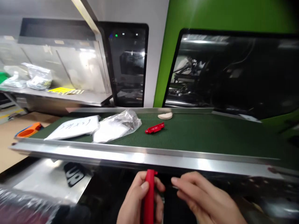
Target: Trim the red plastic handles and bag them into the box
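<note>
My left hand [137,202] is closed around a long red plastic part [149,196], held upright near the bottom edge of the view. My right hand [205,202] is beside it, fingers curled together and pinching a thin dark tool whose tip points at the red part. Both hands are below the steel rail [149,157] of a green conveyor belt [198,133]. On the belt lie a second red plastic part [154,128] and a small beige piece [165,115].
A clear plastic bag [116,127] and a white sheet [74,127] lie on the belt's left end. An orange object [29,130] sits beyond it. Behind stand machine windows, a green housing [210,15] and a steel shelf with bags [38,77].
</note>
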`<state>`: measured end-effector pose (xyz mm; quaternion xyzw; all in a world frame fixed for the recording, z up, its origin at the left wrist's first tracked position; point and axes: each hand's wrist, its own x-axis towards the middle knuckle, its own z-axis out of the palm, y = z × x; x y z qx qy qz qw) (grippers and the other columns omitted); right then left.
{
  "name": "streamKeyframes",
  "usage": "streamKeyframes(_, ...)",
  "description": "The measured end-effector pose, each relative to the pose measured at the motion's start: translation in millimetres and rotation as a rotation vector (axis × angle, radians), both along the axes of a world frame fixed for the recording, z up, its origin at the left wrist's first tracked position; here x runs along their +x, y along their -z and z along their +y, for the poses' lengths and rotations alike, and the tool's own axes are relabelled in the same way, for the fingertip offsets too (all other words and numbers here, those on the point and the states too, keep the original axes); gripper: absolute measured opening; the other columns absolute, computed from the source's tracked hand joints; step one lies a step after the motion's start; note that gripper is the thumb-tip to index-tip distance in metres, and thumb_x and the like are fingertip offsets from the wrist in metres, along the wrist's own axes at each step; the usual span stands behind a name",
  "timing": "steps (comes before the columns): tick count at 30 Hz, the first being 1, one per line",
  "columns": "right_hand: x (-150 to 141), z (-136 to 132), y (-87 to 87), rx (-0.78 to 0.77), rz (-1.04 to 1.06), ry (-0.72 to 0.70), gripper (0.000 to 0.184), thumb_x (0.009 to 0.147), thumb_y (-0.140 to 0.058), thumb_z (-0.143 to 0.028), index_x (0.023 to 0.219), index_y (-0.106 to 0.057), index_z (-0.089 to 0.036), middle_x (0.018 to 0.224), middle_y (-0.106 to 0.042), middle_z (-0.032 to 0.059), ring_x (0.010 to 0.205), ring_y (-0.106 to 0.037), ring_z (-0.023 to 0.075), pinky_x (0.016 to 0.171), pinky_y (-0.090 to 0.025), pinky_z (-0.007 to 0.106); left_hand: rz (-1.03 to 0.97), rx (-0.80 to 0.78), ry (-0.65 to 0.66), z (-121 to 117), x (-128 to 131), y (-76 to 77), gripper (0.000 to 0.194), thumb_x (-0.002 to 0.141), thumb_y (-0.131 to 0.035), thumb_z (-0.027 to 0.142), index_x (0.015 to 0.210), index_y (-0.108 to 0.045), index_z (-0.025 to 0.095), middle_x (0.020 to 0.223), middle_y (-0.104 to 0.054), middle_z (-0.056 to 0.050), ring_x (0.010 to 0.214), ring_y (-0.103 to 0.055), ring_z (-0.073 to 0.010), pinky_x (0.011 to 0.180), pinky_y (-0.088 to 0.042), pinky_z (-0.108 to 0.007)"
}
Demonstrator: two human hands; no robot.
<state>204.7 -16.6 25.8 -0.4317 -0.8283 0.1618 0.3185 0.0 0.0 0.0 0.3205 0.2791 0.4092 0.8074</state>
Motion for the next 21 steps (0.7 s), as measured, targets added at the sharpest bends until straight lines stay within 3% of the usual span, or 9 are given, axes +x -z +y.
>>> streamKeyframes(4,-6.9,0.0,5.3,0.340,-0.105,0.114,0.045,0.093,-0.043,-0.009,0.135,-0.051,-0.022,0.107,-0.066,0.0061,0.093,-0.066,0.0122,0.080,-0.056,0.018,0.031,-0.033,-0.008,-4.5,5.0,-7.2,0.037,0.095,-0.034,0.051,0.099,-0.051,0.019,0.058,-0.054,0.001,0.036,-0.035,-0.0053,0.038,-0.030,-0.014)
streamKeyframes(6,-8.8,0.9,5.2,0.433,-0.155,0.154,0.040,0.093,-0.045,-0.010,0.130,-0.056,-0.020,0.108,-0.067,0.0052,0.096,-0.066,0.0137,0.086,-0.056,0.021,0.035,-0.051,-0.024,-5.6,6.5,-9.3,0.036,0.095,-0.031,0.048,0.098,-0.051,0.018,0.057,-0.053,0.001,0.035,-0.033,-0.0049,0.037,-0.030,-0.013)
streamKeyframes(11,-9.6,1.7,0.3,0.446,-0.188,0.168,0.037,0.091,-0.048,-0.009,0.125,-0.057,-0.020,0.113,-0.067,0.0035,0.108,-0.062,0.0149,0.095,-0.050,0.026,0.121,-0.072,-0.028,-9.6,7.7,-11.8,0.035,0.093,-0.033,0.045,0.098,-0.053,0.017,0.056,-0.052,0.000,0.040,-0.037,-0.0062,0.040,-0.032,-0.014)
streamKeyframes(21,-18.4,-2.3,-2.7,0.426,-0.206,0.186,0.036,0.091,-0.046,-0.009,0.122,-0.058,-0.022,0.112,-0.066,0.0045,0.102,-0.062,0.0158,0.083,-0.053,0.028,0.064,-0.077,-0.039,-15.3,9.6,-5.8,0.036,0.090,-0.042,0.050,0.098,-0.055,0.017,0.056,-0.054,-0.001,0.039,-0.038,-0.0069,0.040,-0.030,-0.015)
